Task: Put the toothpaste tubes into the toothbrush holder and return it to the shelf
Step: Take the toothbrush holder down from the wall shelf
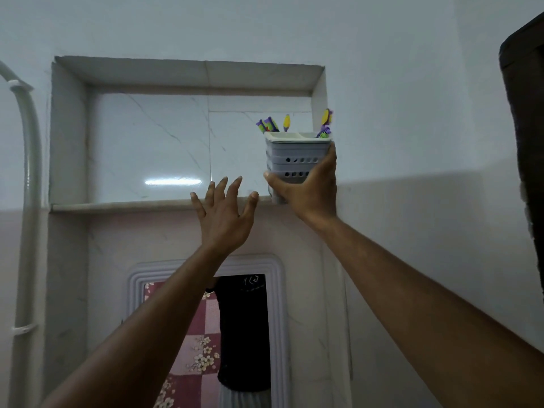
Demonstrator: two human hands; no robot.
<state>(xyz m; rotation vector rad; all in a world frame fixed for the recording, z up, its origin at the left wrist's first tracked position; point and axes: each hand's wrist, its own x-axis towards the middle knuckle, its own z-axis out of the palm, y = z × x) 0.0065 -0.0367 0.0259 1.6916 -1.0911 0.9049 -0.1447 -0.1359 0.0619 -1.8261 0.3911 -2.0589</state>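
One toothbrush holder (pixel 295 160), grey perforated plastic, boxy, with a pale divided rim, stands upright with its long axis vertical at the right end of the shelf (pixel 123 206); whether its base touches the ledge cannot be told. Four colourful items protrude from its top: three at the left (pixel 269 124), one at the right (pixel 325 125); tubes or brushes, unclear. Right hand (pixel 309 192) clasps the holder's lower body. Left hand (pixel 225 213), fingers spread, grasps nothing, just beside the ledge edge. Shelf recess is glossy marble-veined tile.

Perforated holder (pixel 295 160), seemingly matt plastic
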